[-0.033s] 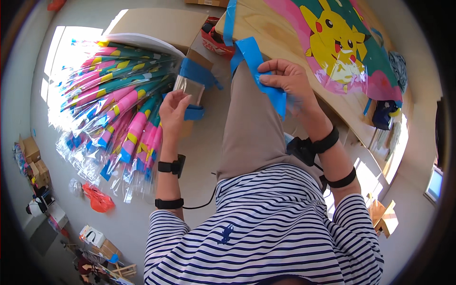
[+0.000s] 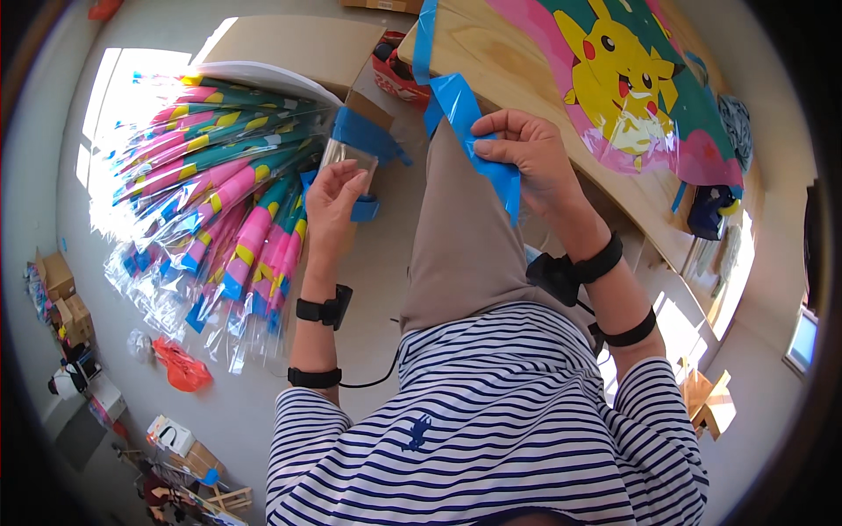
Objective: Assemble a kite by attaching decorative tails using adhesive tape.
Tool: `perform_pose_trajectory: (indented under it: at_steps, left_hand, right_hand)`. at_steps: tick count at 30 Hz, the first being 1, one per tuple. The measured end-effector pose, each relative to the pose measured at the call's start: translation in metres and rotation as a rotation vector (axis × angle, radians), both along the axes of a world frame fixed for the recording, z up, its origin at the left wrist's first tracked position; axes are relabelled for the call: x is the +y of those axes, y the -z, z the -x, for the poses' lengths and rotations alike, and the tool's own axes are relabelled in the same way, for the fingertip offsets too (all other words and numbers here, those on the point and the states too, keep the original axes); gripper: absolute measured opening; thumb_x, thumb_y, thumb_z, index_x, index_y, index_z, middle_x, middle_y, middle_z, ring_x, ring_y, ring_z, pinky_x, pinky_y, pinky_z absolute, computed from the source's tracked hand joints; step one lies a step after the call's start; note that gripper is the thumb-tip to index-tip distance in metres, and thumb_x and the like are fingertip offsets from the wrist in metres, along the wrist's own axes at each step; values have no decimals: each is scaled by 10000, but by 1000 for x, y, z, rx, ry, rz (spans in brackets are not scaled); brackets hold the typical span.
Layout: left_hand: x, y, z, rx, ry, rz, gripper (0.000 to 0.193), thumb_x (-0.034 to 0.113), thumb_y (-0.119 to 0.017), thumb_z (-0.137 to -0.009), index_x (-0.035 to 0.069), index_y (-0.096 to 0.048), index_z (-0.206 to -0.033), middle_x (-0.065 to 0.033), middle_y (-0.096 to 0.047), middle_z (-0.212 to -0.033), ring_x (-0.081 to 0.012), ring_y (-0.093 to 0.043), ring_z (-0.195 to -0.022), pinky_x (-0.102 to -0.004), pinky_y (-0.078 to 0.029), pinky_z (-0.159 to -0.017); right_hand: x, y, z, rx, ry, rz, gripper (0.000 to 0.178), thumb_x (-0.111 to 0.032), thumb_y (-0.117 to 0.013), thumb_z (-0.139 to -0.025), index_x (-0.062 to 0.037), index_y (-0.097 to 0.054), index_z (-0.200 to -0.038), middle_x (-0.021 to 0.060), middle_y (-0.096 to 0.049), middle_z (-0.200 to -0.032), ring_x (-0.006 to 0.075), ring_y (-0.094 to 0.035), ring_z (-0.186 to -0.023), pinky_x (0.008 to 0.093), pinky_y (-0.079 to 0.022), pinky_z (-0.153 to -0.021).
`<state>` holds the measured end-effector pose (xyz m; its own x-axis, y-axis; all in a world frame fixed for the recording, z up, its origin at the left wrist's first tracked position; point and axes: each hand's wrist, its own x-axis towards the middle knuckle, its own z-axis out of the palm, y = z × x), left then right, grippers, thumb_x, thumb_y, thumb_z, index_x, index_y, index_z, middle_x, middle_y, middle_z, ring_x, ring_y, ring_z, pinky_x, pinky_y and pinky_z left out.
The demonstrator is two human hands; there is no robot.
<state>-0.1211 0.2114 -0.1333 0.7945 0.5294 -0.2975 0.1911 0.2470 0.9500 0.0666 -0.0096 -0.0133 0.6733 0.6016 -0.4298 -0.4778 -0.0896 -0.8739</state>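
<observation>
My right hand (image 2: pixel 531 162) pinches a blue plastic strip (image 2: pixel 456 101) between thumb and fingers, over my trouser leg. The strip's lower end hangs below the fingers, and its upper part lies by the table corner. My left hand (image 2: pixel 333 206) is loosely curled with nothing visible in it. It is nearest a clear, shiny, box-like piece (image 2: pixel 358 162) with blue bands (image 2: pixel 364 131) above and below; its kind cannot be made out. Just left of that hand, many rolled pink, green and yellow sheets (image 2: pixel 232 188) in clear wrapping fan out.
A wooden table (image 2: pixel 491 53) at the upper right bears a printed cartoon sheet (image 2: pixel 618 70). Behind the rolls is a cardboard box (image 2: pixel 289 44), with a red bag (image 2: pixel 395 74) beside it. An orange-red plastic bag (image 2: pixel 182 364) lies on the floor at left.
My left hand has shifted slightly right, across the clear piece, which has stayed put. My right hand has moved a little left with the blue strip.
</observation>
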Motion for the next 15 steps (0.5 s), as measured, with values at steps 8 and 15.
perform_pose_trajectory:
  at_steps: [8, 15]
  left_hand:
    - [-59, -64, -70, -224, 140, 746, 299, 120, -664, -951, 3, -574, -1211, -141, -697, -1106, -204, -687, -993, -369, -553, -907]
    - [-41, -78, -96, -354, 54, 568, 191, 51, -634, -958, 15, -613, -1145, -162, -696, -1124, -244, -680, -1032, -400, -546, -941]
  right_hand:
    - [-1, -9, 29, -183, -206, 110, 248, 25, -726, -770, -2, -602, -983, -34, -509, -671, 35, -471, -610, 221, -396, -551]
    - [-75, -12, 27, -378, -292, 385, 294, 37, -705, -734, -22, -575, -992, 41, -502, -652, 129, -480, -621, 300, -408, -583]
